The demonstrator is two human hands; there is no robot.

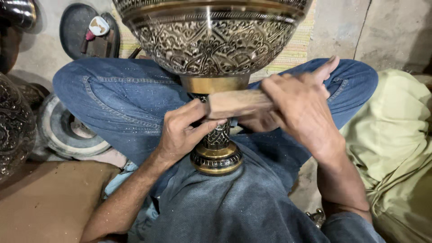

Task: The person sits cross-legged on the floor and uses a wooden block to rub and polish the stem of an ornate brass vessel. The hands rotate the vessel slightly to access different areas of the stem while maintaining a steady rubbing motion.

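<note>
Brass vessel (211, 40): an engraved, goblet-shaped piece filled the top centre of the head view, its bowl covered in dense floral relief with plain golden bands at the rim and neck.
Stem and foot (217, 153): the narrow engraved stem ran down the middle of the frame to a ringed golden foot, which rested on grey cloth (234, 207) in the person's lap.
Wooden block (236, 103): a pale brown wooden piece lay across the stem just under the bowl's golden collar, level and reaching from centre toward the right.
Left hand (182, 132): it was curled around the stem at centre, fingers closed, thumb pressed against the near end of the wooden block.
Right hand (299, 105): it lay over the far end of the block, right of centre, fingers wrapped on the wood, the forefinger lifted and pointing to the upper right.
Legs: blue jeans (121, 96) crossed the frame from left to right behind the stem, the knees spread wide.
Left edge: a dark engraved metal vessel (15, 126) stood there, with a round grey disc (67, 130) just beside it on the floor.
Upper left: a dark oval tray (78, 27) lay on the concrete floor.
Right side: yellow-green cloth (391, 135) was bunched beside the right knee.
Lower left: a flat brown surface (45, 198) filled the corner.
</note>
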